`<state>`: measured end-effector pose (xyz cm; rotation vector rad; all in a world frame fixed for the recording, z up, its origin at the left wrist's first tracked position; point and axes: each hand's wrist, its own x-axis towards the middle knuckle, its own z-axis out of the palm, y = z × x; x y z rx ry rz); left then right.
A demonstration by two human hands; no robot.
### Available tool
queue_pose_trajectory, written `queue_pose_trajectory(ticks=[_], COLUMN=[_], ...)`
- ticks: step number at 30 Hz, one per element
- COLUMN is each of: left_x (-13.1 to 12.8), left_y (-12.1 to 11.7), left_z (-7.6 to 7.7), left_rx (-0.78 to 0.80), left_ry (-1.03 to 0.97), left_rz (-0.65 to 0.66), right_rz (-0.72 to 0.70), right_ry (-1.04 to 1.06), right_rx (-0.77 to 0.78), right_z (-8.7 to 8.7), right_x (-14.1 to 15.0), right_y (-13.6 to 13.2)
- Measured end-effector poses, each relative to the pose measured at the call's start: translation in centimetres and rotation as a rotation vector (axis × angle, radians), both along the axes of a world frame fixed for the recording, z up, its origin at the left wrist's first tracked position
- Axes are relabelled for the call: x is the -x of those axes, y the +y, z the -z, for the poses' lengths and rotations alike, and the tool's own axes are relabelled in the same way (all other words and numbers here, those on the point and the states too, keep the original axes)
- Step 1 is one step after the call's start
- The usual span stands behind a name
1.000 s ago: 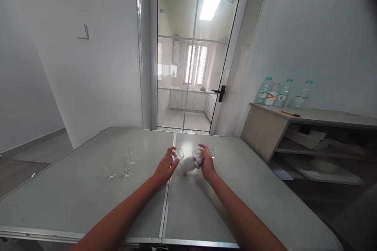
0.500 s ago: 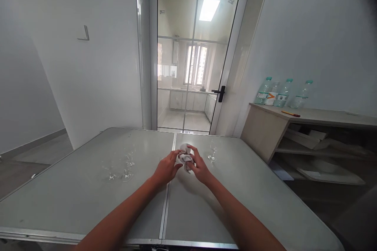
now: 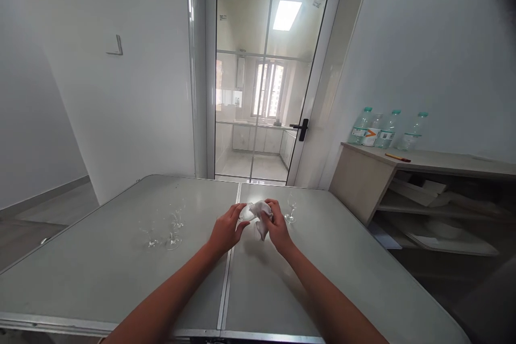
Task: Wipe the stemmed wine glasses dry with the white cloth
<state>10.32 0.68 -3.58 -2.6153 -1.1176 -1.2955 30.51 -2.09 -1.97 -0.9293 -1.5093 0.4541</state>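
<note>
Left hand (image 3: 228,230)'s pinching a clear glass (image 3: 245,215), right hand (image 3: 278,227)'s pinching a white cloth (image 3: 263,214) at the glass's 3 o'clock.

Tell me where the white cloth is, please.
In the head view, the white cloth is in the right hand, over the table's right half, beside the glass in the left hand.

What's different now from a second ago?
The right hand moved the white cloth leftward to the glass in the left hand, then slightly back rightward. I see nothing newly gripped or released. The standing glasses and bottles stayed put.
</note>
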Motion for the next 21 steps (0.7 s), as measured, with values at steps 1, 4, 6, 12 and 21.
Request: queue_pose_trajectory(ticks=[1,4,6,12,21], left_x=[0.2,0.7,0.9,1.0,0.9], left_y=[0.1,0.4,0.6,0.5,0.5], left_z=[0.0,-0.1,-0.1,0.1,0.3], left_rx=[0.003,-0.002,-0.002,-0.001,0.064], left_ry=[-0.017,-0.052,-0.053,-0.025,0.039], left_rz=[-0.019,-0.068,-0.088,-0.097,0.007], right_rz=[0.074,0.221,0.206,0.239,-0.097], right_ry=[-0.025,-0.068,-0.048,0.069,0.435], right_rx=[0.000,0.054,0.124,0.281,0.402], right_z=[0.1,0.4,0.7,1.4,0.3], right_x=[-0.2,-0.6,-0.8,-1.5,-2.0], right_y=[0.2,0.9,1.2,2.0,1.5])
